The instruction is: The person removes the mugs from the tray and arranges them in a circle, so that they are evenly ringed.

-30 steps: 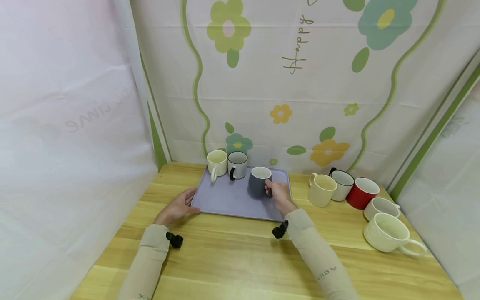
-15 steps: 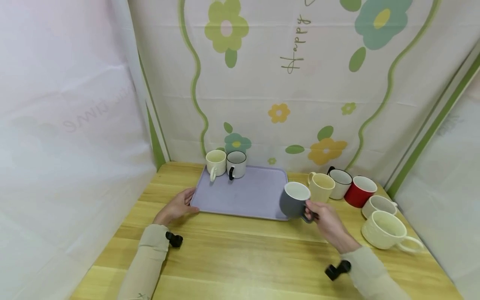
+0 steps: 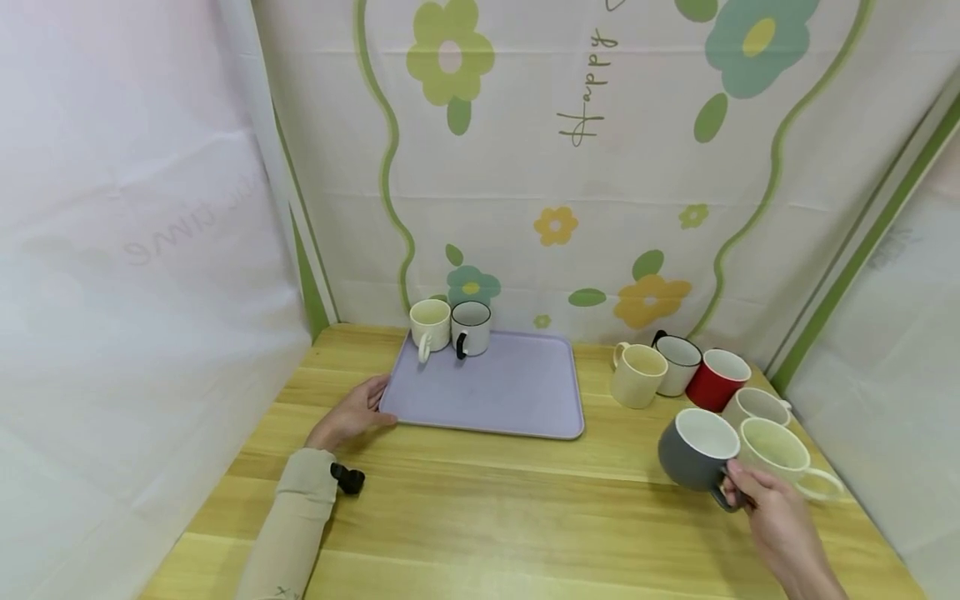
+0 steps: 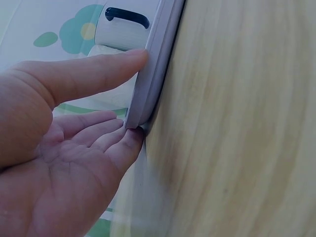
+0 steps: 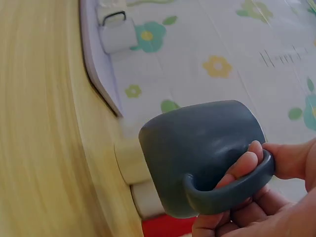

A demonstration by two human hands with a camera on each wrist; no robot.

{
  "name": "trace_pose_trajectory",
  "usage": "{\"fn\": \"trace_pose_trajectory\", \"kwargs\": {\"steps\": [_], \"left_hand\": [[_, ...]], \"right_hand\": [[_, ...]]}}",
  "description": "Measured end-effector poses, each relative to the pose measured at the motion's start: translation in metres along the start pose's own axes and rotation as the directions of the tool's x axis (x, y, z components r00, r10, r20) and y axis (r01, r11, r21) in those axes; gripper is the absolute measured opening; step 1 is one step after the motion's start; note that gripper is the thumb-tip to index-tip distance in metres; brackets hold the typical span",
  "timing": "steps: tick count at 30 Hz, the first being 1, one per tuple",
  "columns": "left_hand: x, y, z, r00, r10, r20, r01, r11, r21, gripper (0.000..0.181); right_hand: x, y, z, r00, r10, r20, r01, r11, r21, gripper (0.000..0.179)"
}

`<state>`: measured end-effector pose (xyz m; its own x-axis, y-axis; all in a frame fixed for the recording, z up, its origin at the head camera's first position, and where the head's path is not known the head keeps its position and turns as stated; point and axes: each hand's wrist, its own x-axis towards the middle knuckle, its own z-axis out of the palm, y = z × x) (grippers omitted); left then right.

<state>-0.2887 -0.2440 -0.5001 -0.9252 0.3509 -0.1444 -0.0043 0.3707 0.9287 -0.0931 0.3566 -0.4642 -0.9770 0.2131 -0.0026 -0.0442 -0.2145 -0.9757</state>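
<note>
We see a big flowery cloth (image 3: 525,175) behind a wood table (image 3: 510,517). On the table we see a purple tray (image 3: 517,392). The left hand (image 3: 352,417) touches its near left corner, thumb spread away from the fingers. The right hand (image 3: 776,521) holds the gray mug (image 3: 693,458) up off the table, tipped a bit, right of the tray. Near it we find a red mug (image 3: 712,387) and four pale mugs (image 3: 637,383). Two more mugs (image 3: 474,335) stand at the tray's back left. Last, we see the gray handle (image 5: 237,190), pinched by the right thumb and bent fingers.
</note>
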Motion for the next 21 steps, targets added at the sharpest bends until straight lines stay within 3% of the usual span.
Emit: {"fn": "trace_pose_trajectory", "kwargs": {"steps": [6,21], "left_hand": [[0.000,-0.001,-0.001,1.000,-0.015,-0.012,0.015,1.000,0.011,0.095],[-0.002,0.000,0.000,1.000,0.000,0.000,0.000,1.000,0.004,0.094]], "right_hand": [[-0.014,0.011,-0.022,0.998,-0.029,-0.059,0.035,0.994,0.101,0.040],[-0.015,0.024,-0.047,0.986,0.057,-0.155,-0.042,0.994,0.097,0.042]]}}
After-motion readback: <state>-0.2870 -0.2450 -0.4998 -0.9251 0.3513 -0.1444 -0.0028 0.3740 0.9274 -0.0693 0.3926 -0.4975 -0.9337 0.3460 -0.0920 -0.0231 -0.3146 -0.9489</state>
